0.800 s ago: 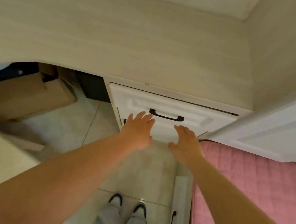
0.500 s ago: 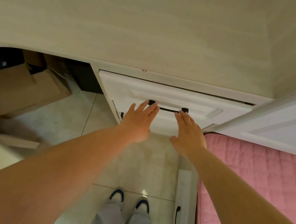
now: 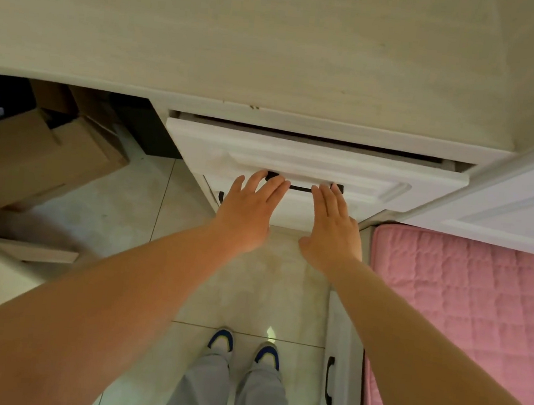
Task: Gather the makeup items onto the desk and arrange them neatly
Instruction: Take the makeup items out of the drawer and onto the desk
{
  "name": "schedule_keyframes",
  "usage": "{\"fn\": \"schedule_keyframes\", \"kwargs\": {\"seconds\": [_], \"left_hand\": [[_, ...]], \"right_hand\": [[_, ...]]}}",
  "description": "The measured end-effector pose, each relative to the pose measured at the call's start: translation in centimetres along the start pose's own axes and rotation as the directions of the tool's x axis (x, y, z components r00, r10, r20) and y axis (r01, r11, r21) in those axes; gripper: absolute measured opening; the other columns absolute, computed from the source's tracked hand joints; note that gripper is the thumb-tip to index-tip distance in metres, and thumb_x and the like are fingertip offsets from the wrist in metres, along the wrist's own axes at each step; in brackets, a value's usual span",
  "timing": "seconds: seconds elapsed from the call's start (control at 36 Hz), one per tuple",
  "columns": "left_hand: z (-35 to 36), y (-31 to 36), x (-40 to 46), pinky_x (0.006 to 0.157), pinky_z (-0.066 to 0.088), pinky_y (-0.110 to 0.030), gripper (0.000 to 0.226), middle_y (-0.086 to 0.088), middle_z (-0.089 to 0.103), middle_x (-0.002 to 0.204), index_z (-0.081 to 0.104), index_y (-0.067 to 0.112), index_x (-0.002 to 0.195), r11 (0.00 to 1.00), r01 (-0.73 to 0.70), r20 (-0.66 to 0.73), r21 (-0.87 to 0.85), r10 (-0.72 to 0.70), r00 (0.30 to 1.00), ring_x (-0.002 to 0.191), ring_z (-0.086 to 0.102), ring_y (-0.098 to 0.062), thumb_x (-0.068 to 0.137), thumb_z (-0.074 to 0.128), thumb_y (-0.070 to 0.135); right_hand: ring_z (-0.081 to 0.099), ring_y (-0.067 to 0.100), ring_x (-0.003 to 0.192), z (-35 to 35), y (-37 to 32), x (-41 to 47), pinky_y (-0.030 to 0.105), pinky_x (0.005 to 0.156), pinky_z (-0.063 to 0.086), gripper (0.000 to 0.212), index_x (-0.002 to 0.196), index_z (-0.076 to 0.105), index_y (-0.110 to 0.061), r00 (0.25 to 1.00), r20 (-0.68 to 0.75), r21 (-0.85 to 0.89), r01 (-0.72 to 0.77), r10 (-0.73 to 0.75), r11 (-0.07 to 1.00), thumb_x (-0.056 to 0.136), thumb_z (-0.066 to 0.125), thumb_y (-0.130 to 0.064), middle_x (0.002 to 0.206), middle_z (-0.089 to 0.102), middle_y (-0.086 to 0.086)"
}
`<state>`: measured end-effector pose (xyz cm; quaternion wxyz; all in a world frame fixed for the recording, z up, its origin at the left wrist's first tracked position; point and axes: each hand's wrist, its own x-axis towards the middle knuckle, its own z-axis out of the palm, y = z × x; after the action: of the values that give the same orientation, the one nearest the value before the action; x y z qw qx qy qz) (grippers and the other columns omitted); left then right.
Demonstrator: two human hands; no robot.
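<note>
A pale wood-grain desk (image 3: 274, 40) fills the top of the view, with no makeup items visible on it. Under its front edge a white drawer (image 3: 392, 178) stands slightly ajar, showing a dark gap along its top. Its black bar handle (image 3: 303, 188) lies between my hands. My left hand (image 3: 248, 210) reaches out with straight fingers, the fingertips at the handle's left end. My right hand (image 3: 333, 226) is likewise flat, fingertips at the handle's right end. Neither hand holds anything.
Cardboard boxes (image 3: 32, 153) sit under the desk at left. A pink quilted bed (image 3: 463, 319) lies at right beneath a white panel (image 3: 519, 213). A low white cabinet with a black handle (image 3: 329, 384) stands beside the bed. My feet (image 3: 245, 350) stand on pale floor tiles.
Both hands have moved forward to the drawer handle. The gap above the drawer front looks wider than before.
</note>
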<state>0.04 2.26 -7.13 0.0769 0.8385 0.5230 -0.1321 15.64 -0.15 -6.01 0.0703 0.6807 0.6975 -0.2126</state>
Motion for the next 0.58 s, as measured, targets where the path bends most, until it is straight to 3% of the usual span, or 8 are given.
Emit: {"fn": "schedule_keyframes", "kwargs": {"seconds": [0.08,0.14,0.22,0.28,0.33,0.42,0.58], "left_hand": [[0.3,0.3,-0.7,0.117,0.008,-0.044,0.079,0.003,-0.002,0.156,-0.009,0.018,0.148,1.0,-0.001,0.022,0.028,0.0,1.0,0.144,-0.001,-0.024,0.091,0.045,0.027],[0.1,0.2,-1.3,0.116,0.01,-0.044,0.076,0.002,0.005,0.156,-0.001,0.018,0.149,0.998,-0.032,-0.017,0.05,0.033,0.999,0.143,0.004,-0.023,0.091,0.048,0.027],[-0.7,-0.2,-2.6,0.106,0.03,-0.041,0.067,-0.003,0.042,0.142,0.04,0.017,0.137,0.989,-0.126,-0.241,0.073,0.14,0.96,0.133,0.033,-0.025,0.075,0.065,0.017],[-1.0,-0.5,-3.2,0.101,0.03,-0.041,0.06,-0.006,0.053,0.132,0.051,0.015,0.125,0.988,-0.148,-0.413,0.034,0.149,0.898,0.125,0.038,-0.025,0.067,0.067,0.011],[-1.7,-0.8,-3.5,0.105,0.028,-0.043,0.058,-0.008,0.051,0.134,0.05,0.015,0.125,0.994,-0.111,-0.464,0.017,0.106,0.879,0.127,0.036,-0.025,0.069,0.065,0.015],[-3.4,-1.2,-3.4,0.11,0.027,-0.048,0.062,-0.008,0.045,0.14,0.044,0.015,0.134,0.999,0.036,-0.396,0.005,-0.031,0.918,0.13,0.038,-0.026,0.078,0.064,0.029],[-5.0,-2.4,-2.1,0.116,0.003,-0.047,0.054,0.002,0.021,0.154,0.015,0.027,0.148,0.969,0.211,-0.21,-0.128,-0.234,0.949,0.143,0.014,-0.018,0.099,0.026,0.043]], "right_hand": [[-0.014,0.013,0.144,0.2,0.1,-0.8,0.032,0.113,0.02,0.085,0.149,-0.007,-0.02,1.0,0.015,-0.011,-0.005,0.005,1.0,0.084,0.049,-0.018,0.157,-0.009,-0.006],[-0.014,0.013,0.144,0.3,0.0,-1.2,0.032,0.112,0.022,0.084,0.149,-0.006,-0.021,1.0,0.024,-0.027,-0.005,0.006,1.0,0.085,0.049,-0.019,0.157,-0.008,-0.006],[-0.013,0.013,0.145,0.2,0.0,-1.6,0.033,0.112,0.024,0.083,0.149,-0.004,-0.022,1.0,0.028,-0.019,-0.006,0.007,1.0,0.085,0.049,-0.019,0.157,-0.006,-0.006],[-0.013,0.013,0.145,0.2,-0.1,-1.7,0.034,0.112,0.025,0.084,0.149,-0.004,-0.022,0.999,0.033,-0.004,-0.013,0.013,1.0,0.085,0.05,-0.018,0.157,-0.006,-0.006],[-0.013,0.012,0.145,0.0,-0.1,-1.8,0.034,0.111,0.026,0.083,0.149,-0.003,-0.022,0.999,0.039,0.0,-0.019,0.019,1.0,0.085,0.05,-0.018,0.157,-0.005,-0.006],[-0.012,0.012,0.145,-0.4,-0.3,-1.8,0.035,0.111,0.027,0.083,0.149,-0.002,-0.022,0.998,0.054,0.013,-0.024,0.023,1.0,0.085,0.05,-0.017,0.157,-0.004,-0.006],[-0.01,0.012,0.145,-0.7,-0.3,-2.2,0.035,0.11,0.027,0.083,0.149,-0.001,-0.021,0.997,0.077,-0.014,-0.025,0.026,1.0,0.084,0.049,-0.016,0.157,-0.002,-0.006]]}}
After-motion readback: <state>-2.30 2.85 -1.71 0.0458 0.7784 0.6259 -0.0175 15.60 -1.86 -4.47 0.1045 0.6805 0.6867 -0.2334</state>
